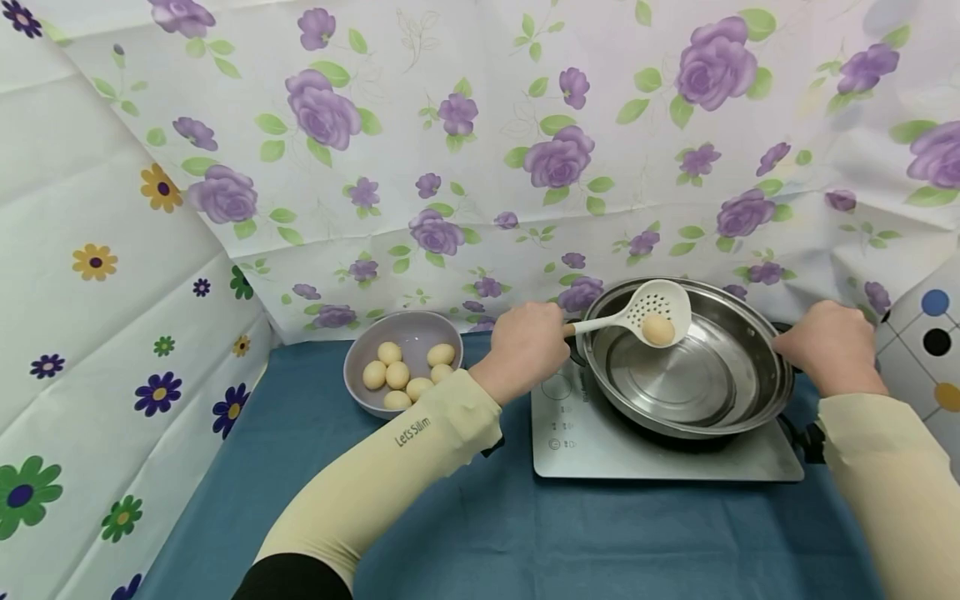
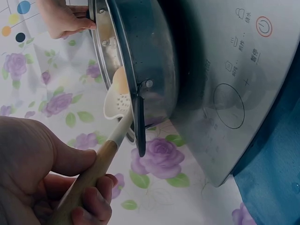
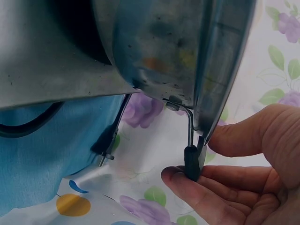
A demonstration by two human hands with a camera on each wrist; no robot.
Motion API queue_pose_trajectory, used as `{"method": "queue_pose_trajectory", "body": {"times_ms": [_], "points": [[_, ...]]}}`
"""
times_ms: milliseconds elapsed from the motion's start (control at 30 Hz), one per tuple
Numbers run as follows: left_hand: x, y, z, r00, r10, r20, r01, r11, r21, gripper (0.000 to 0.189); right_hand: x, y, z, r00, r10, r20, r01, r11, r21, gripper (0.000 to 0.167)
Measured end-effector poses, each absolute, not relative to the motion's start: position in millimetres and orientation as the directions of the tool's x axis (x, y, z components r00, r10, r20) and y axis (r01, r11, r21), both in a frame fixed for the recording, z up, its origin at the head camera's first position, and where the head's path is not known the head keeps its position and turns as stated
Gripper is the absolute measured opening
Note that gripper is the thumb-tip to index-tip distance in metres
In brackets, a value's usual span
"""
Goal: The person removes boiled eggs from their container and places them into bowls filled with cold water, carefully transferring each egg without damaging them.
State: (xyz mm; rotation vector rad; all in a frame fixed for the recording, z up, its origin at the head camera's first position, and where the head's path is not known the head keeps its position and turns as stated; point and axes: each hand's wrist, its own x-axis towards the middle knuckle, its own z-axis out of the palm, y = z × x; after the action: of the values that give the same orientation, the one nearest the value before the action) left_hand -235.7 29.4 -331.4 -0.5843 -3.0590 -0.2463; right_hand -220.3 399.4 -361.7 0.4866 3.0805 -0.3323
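Note:
My left hand [image 1: 528, 350] grips the wooden handle of a white slotted skimmer [image 1: 639, 308], thumb along the wood in the left wrist view. A light brown egg [image 1: 658, 330] lies in the skimmer's head, which is over the far left part of a wide steel pot [image 1: 693, 392]. My right hand [image 1: 836, 350] holds the pot's right side handle [image 3: 191, 161], its thumb at the rim and its fingers under the black grip. Inside the pot, the shiny bottom shows. Left of my left hand, a grey bowl [image 1: 412, 332] contains several eggs [image 1: 397, 375].
The pot stands on a flat silver induction cooker [image 1: 600, 458] with printed controls at its left. A black power plug [image 3: 104, 140] lies right of the cooker. Blue cloth [image 1: 465, 533] covers the table, and a flowered sheet [image 1: 465, 167] hangs behind.

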Motion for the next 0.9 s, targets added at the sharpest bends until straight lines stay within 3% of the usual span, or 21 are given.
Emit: {"method": "queue_pose_trajectory", "body": {"times_ms": [900], "points": [[-237.6,26.3,-337.5,-0.915,0.368,0.165,0.381,0.923,0.052,0.018,-218.2,394.9,-361.2,-0.944,0.325,-0.054,0.329,0.925,-0.188,0.073]]}}
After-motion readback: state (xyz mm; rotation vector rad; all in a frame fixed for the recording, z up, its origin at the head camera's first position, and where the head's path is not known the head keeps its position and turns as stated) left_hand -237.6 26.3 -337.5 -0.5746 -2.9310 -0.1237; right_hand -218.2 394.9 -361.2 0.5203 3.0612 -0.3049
